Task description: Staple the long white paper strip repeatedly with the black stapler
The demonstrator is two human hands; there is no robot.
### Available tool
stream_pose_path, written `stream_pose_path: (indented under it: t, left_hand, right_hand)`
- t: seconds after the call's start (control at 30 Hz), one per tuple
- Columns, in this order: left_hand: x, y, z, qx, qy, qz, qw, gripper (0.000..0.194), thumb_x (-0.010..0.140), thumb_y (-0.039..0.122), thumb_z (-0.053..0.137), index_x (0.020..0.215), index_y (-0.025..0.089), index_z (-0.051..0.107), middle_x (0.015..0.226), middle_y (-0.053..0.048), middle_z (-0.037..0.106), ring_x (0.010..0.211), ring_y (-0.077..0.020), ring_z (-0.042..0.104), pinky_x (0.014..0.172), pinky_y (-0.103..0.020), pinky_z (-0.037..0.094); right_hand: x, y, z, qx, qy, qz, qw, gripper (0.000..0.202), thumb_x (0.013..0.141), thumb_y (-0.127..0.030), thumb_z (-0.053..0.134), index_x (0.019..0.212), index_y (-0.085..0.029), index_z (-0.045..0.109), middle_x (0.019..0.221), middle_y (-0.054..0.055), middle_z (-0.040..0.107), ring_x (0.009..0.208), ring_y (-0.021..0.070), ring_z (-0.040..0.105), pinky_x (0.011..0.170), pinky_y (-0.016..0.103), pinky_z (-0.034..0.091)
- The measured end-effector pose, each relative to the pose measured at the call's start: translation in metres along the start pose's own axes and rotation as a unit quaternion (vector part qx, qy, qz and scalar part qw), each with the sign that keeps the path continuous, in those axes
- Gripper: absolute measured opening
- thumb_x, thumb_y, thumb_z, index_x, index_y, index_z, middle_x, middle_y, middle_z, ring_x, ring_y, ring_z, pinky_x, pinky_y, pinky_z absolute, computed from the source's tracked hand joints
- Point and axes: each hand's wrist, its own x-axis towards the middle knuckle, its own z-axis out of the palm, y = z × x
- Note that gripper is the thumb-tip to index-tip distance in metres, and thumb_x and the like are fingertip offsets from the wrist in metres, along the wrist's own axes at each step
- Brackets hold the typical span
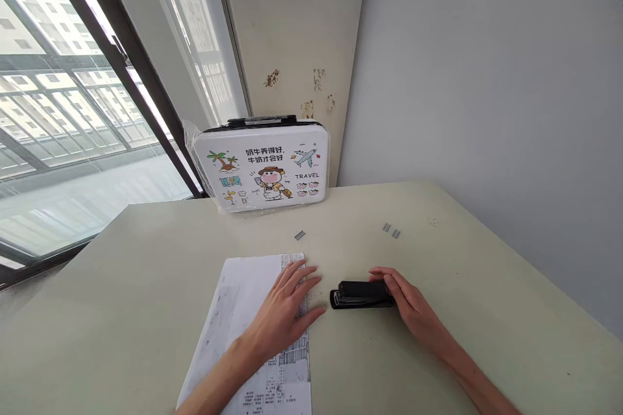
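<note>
our left hand [281, 311] lies open, fingers loosely spread, on the printed papers [248, 279], over their three o'clock edge. our right hand [413, 311] is closed round the three o'clock end of the black stapler [363, 290], which lies on the table [121, 311] at the papers' two o'clock. we judge the stapler stiff, fairly heavy for its size and a little slippery; its hinged arm may flap, so we'd grip both halves near that held end. the papers look light and limp, best pinned with a flat palm.
</note>
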Motion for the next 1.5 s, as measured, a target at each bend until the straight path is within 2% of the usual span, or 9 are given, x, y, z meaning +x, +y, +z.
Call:
stream_pose_path:
  t: [0.17, 0.3, 0.6, 0.77, 0.87, 1.03, 1.17, 1.33, 1.5]
  left_hand:
    - [0.030, 0.018, 0.014, -0.075, 0.026, 0.004, 0.997, 0.023, 0.097, 0.043, 0.072, 0.115, 0.029, 0.073, 0.126, -0.006, 0.073, 0.132, -0.0322, 0.058, 0.108, -0.054, 0.052]
    - [0.034, 0.019, 0.016, -0.085, 0.026, 0.004, 0.996, 0.015, 0.100, 0.038, 0.070, 0.109, 0.027, 0.074, 0.113, -0.004, 0.077, 0.122, -0.0294, 0.063, 0.101, -0.049, 0.055]
    - [0.013, 0.001, -0.015, -0.053, -0.009, 0.022, 0.998, 0.014, 0.103, 0.035, 0.062, 0.111, 0.027, 0.071, 0.118, -0.005, 0.074, 0.123, -0.0274, 0.062, 0.103, -0.045, 0.052]
    - [0.034, -0.027, -0.022, -0.040, 0.026, -0.058, 0.997, 0.027, 0.100, 0.049, 0.065, 0.114, 0.026, 0.068, 0.115, -0.006, 0.073, 0.113, -0.0275, 0.065, 0.099, -0.044, 0.052]
    - [0.061, -0.057, -0.012, 0.006, 0.073, -0.156, 0.985, 0.024, 0.100, 0.042, 0.064, 0.114, 0.023, 0.067, 0.111, -0.008, 0.071, 0.108, -0.0295, 0.063, 0.098, -0.048, 0.050]
    - [0.093, -0.085, 0.005, 0.007, 0.083, -0.191, 0.978, 0.021, 0.093, 0.042, 0.071, 0.094, 0.021, 0.068, 0.106, -0.011, 0.069, 0.109, -0.0340, 0.061, 0.098, -0.052, 0.048]
    - [0.092, -0.076, 0.002, -0.043, 0.068, -0.184, 0.980, 0.025, 0.099, 0.044, 0.059, 0.089, 0.021, 0.066, 0.097, -0.008, 0.071, 0.095, -0.0278, 0.066, 0.087, -0.042, 0.052]
    - [0.072, -0.044, -0.011, -0.135, 0.057, -0.189, 0.971, 0.033, 0.107, 0.046, 0.042, 0.109, 0.022, 0.064, 0.086, -0.003, 0.073, 0.077, -0.0191, 0.068, 0.073, -0.031, 0.054]
    - [0.053, -0.015, -0.021, -0.217, 0.038, -0.199, 0.955, 0.035, 0.105, 0.047, 0.045, 0.115, 0.023, 0.070, 0.086, -0.003, 0.076, 0.082, -0.0193, 0.072, 0.074, -0.030, 0.057]
  right_hand:
    - [-0.001, -0.003, 0.000, -0.060, -0.027, -0.044, 0.997, 0.043, 0.099, -0.062, 0.053, 0.123, -0.028, 0.066, 0.121, 0.007, 0.073, 0.106, 0.0267, 0.069, 0.094, 0.038, 0.055]
    - [0.000, -0.006, -0.003, -0.086, -0.039, -0.058, 0.994, 0.036, 0.096, -0.057, 0.062, 0.117, -0.028, 0.068, 0.115, 0.005, 0.074, 0.101, 0.0259, 0.068, 0.090, 0.037, 0.054]
    - [-0.001, -0.010, -0.008, -0.077, -0.044, -0.053, 0.995, 0.032, 0.095, -0.056, 0.062, 0.109, -0.028, 0.070, 0.103, 0.004, 0.074, 0.088, 0.0233, 0.066, 0.080, 0.034, 0.054]
    - [-0.002, -0.013, -0.007, -0.066, -0.053, -0.039, 0.996, 0.033, 0.096, -0.057, 0.062, 0.111, -0.028, 0.068, 0.106, 0.004, 0.074, 0.091, 0.0241, 0.065, 0.084, 0.036, 0.053]
    - [-0.003, -0.015, -0.007, -0.063, -0.051, -0.038, 0.996, 0.032, 0.096, -0.056, 0.062, 0.111, -0.028, 0.068, 0.105, 0.004, 0.073, 0.091, 0.0240, 0.065, 0.084, 0.036, 0.053]
    - [-0.002, -0.014, -0.007, -0.077, -0.044, -0.042, 0.995, 0.032, 0.095, -0.055, 0.063, 0.111, -0.028, 0.069, 0.102, 0.003, 0.074, 0.089, 0.0231, 0.065, 0.081, 0.035, 0.054]
    - [0.000, -0.012, -0.007, -0.085, -0.037, -0.050, 0.994, 0.032, 0.094, -0.055, 0.063, 0.110, -0.028, 0.070, 0.100, 0.003, 0.075, 0.085, 0.0225, 0.065, 0.076, 0.034, 0.054]
    - [-0.002, -0.016, -0.008, -0.080, -0.045, -0.045, 0.995, 0.030, 0.095, -0.053, 0.063, 0.111, -0.027, 0.068, 0.103, 0.003, 0.074, 0.088, 0.0226, 0.065, 0.079, 0.035, 0.053]
    - [-0.003, -0.017, -0.009, -0.080, -0.043, -0.041, 0.995, 0.030, 0.096, -0.052, 0.063, 0.113, -0.028, 0.069, 0.103, 0.004, 0.075, 0.087, 0.0228, 0.065, 0.079, 0.035, 0.054]
